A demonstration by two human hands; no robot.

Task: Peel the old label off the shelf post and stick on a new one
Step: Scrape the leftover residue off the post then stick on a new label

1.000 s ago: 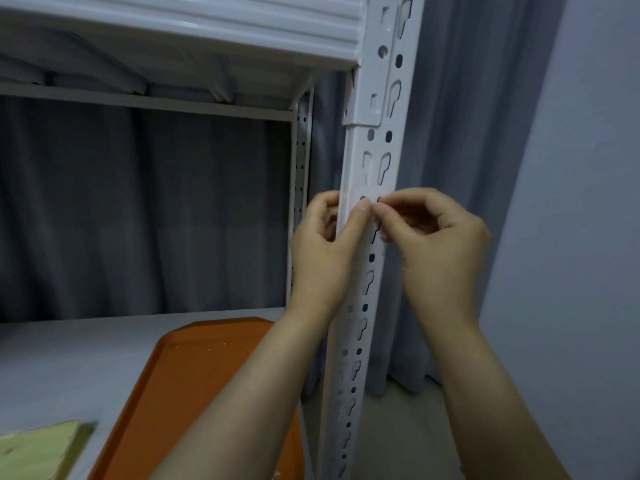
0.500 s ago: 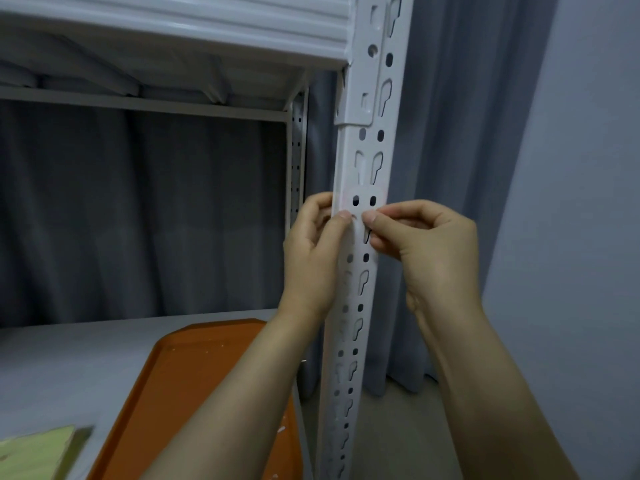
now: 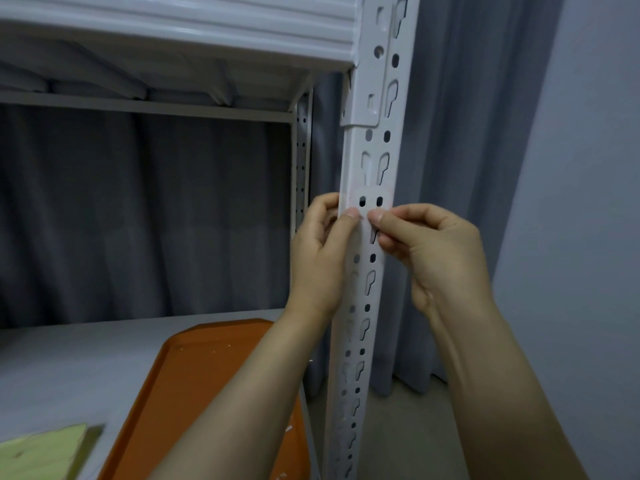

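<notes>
The white perforated shelf post (image 3: 375,109) rises through the middle of the view. A pale, faintly outlined label (image 3: 371,192) lies on its front face over two round holes. My left hand (image 3: 320,261) reaches around the post from the left, its thumb tip pressed on the label's lower part. My right hand (image 3: 438,251) comes from the right, thumb and forefinger pinched together at the same spot. The two thumb tips nearly touch. My fingers hide the label's lower edge.
An orange tray (image 3: 207,382) lies on the grey shelf board (image 3: 69,368) below my left forearm. A pale wooden piece (image 3: 38,452) sits at the bottom left. An upper shelf (image 3: 180,26) runs overhead. A grey curtain (image 3: 467,168) and a wall (image 3: 588,202) lie behind and right.
Both hands have slid a little down the post, uncovering the two round holes they covered a second ago. In the last half second they have barely moved.
</notes>
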